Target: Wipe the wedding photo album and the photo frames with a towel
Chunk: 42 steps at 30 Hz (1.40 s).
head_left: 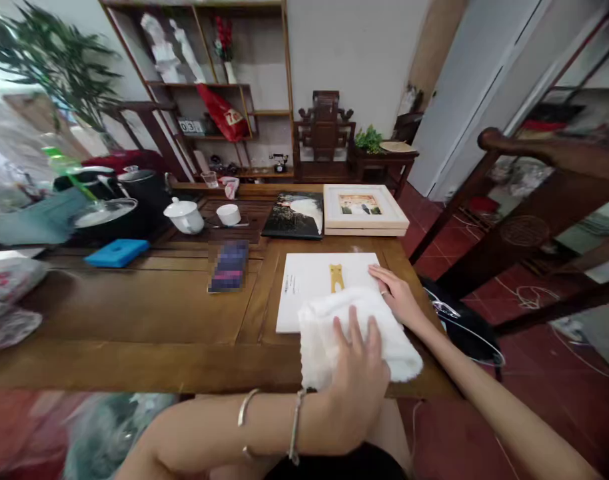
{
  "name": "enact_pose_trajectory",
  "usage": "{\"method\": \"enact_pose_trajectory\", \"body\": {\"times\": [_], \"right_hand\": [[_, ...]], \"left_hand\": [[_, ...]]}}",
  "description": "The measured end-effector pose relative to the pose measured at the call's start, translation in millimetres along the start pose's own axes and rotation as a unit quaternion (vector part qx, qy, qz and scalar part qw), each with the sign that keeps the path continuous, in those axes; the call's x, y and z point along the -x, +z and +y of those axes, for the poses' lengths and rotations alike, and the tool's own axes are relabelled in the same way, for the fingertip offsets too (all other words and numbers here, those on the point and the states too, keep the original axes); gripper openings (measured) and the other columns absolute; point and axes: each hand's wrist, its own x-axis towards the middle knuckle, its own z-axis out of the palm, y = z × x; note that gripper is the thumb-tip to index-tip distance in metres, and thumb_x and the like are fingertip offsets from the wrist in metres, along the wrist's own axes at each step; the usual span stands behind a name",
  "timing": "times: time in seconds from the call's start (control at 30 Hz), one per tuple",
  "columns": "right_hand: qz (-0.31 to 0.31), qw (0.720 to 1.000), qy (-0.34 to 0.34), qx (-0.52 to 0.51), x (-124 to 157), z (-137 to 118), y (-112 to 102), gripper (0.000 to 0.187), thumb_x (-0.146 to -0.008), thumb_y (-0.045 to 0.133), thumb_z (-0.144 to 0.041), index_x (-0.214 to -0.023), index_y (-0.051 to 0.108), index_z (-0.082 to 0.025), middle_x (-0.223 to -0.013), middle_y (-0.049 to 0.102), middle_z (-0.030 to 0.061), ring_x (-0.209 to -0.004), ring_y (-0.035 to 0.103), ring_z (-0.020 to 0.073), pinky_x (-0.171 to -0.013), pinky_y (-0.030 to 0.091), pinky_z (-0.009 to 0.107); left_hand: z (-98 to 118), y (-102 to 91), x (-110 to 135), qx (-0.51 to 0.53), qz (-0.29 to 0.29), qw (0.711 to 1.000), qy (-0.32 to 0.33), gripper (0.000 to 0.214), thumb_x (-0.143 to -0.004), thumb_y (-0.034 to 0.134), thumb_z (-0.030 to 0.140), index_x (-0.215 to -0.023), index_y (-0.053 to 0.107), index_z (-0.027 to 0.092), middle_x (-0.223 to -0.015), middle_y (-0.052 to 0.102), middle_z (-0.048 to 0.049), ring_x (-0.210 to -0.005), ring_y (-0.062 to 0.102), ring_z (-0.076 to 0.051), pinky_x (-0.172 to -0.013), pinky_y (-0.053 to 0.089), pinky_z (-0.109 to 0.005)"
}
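A white cloth (324, 333) with a scalloped edge lies folded over the near part of a white board (309, 277) and hangs past it towards the table's front edge. My left hand (357, 367), with bracelets on its wrist, rests on the cloth, fingers spread; its thumb is hidden. On the board's right edge lies my right hand (397, 293), its fingers stretched out over the surface and a ring on one of them. A yellow animal-shaped piece (336, 275) shows on the board, its lower part covered by the cloth. Small print runs along the board's left side.
Behind the board lie a black picture panel (294, 215) and a light wooden picture frame (364, 210). A blurred dark item (228, 267), a blue block (117, 253), a white lidded pot (184, 216) and a white cup (228, 214) stand leftward. A wooden chair (549, 193) is at right.
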Motion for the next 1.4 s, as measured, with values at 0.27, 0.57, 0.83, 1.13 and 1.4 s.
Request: {"method": "enact_pose_trajectory", "body": {"times": [0.27,0.57,0.83,1.13,1.4], "right_hand": [[-0.014,1.000,-0.016,0.021,0,5,1,0.046,-0.089,0.051,-0.032,-0.131,0.061,-0.017,-0.144,0.055,0.0146,-0.138,0.046,0.0306,-0.115,0.037,0.054],[-0.040,0.998,-0.004,0.040,0,-1,3,0.049,-0.094,0.046,-0.036,-0.136,0.057,-0.015,-0.147,0.052,0.0151,-0.141,0.042,0.0294,-0.118,0.032,0.054],[-0.037,0.999,-0.018,0.004,-1,-3,3,0.045,-0.094,0.047,-0.034,-0.133,0.061,-0.016,-0.143,0.056,0.0135,-0.141,0.043,0.0285,-0.118,0.034,0.054],[-0.035,0.999,0.000,0.010,-1,-7,4,0.044,-0.094,0.045,-0.031,-0.132,0.061,-0.017,-0.144,0.055,0.0132,-0.139,0.046,0.0277,-0.118,0.035,0.054],[-0.030,0.999,-0.012,0.014,-1,-5,4,0.044,-0.095,0.043,-0.032,-0.133,0.060,-0.017,-0.142,0.057,0.0136,-0.136,0.049,0.0267,-0.116,0.038,0.052]], "left_hand": [[-103,2.6,-45,0.091,-0.046,0.991,-0.088,0.031,-0.090,0.054,0.024,-0.116,0.070,0.018,-0.159,0.030,-0.0098,-0.144,0.026,-0.045,-0.105,0.031,-0.074],[-128,7.2,-1,0.139,-0.055,0.989,-0.016,0.031,-0.086,0.052,0.015,-0.109,0.072,0.018,-0.159,0.032,-0.0045,-0.148,0.014,-0.045,-0.109,0.019,-0.077],[-125,10.1,30,0.154,-0.031,0.988,0.010,0.042,-0.081,0.053,0.011,-0.117,0.070,0.023,-0.160,0.028,0.0002,-0.149,0.014,-0.040,-0.114,0.018,-0.072],[-173,23.2,4,0.119,-0.021,0.988,-0.099,0.034,-0.088,0.052,0.017,-0.116,0.071,0.021,-0.157,0.036,-0.0053,-0.148,0.019,-0.039,-0.112,0.022,-0.071],[-98,16.5,70,0.151,0.014,0.988,0.020,0.016,-0.084,0.062,0.026,-0.090,0.077,0.024,-0.164,0.019,0.0022,-0.149,0.008,-0.043,-0.116,0.006,-0.070]]}}
